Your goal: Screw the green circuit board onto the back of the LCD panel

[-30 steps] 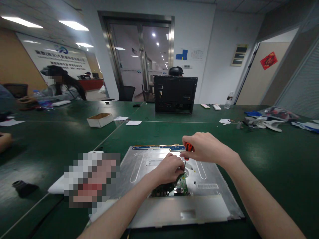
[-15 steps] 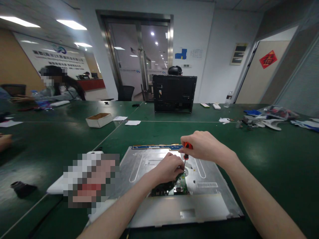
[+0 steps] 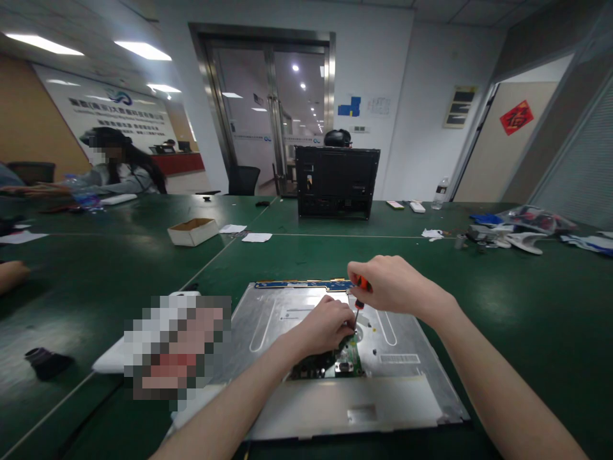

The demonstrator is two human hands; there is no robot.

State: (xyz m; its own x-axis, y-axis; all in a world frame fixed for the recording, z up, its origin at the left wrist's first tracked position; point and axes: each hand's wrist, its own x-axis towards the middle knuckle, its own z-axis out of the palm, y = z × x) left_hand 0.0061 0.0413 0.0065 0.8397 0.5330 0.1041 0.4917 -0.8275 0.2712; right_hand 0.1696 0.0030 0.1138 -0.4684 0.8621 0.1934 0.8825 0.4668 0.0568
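A silver metal-backed display panel point(image 3: 407, 342) lies flat on the green table in front of me. My right hand point(image 3: 390, 284) is closed around the red and black handle of a screwdriver point(image 3: 363, 283), whose thin shaft points down at the top edge of a green circuit board point(image 3: 353, 358). Beside that tip, the bent fingers of my left hand point(image 3: 328, 324) are pressed together over the board. What they pinch, if anything, is hidden. My left hand and forearm cover part of the board. A blue circuit strip point(image 3: 306, 285) runs along the panel's far edge.
Left of the panel lies a white object point(image 3: 112, 358), partly blurred out, and a black piece point(image 3: 46, 363). Farther off stand an open white box point(image 3: 192, 232) and a black monitor point(image 3: 338, 182), with a person behind it. Another person's hand point(image 3: 13, 276) shows at the left edge.
Both hands stay at the same spot on the panel, and the screwdriver handle leans slightly more to the right. The whole view has shifted a little.
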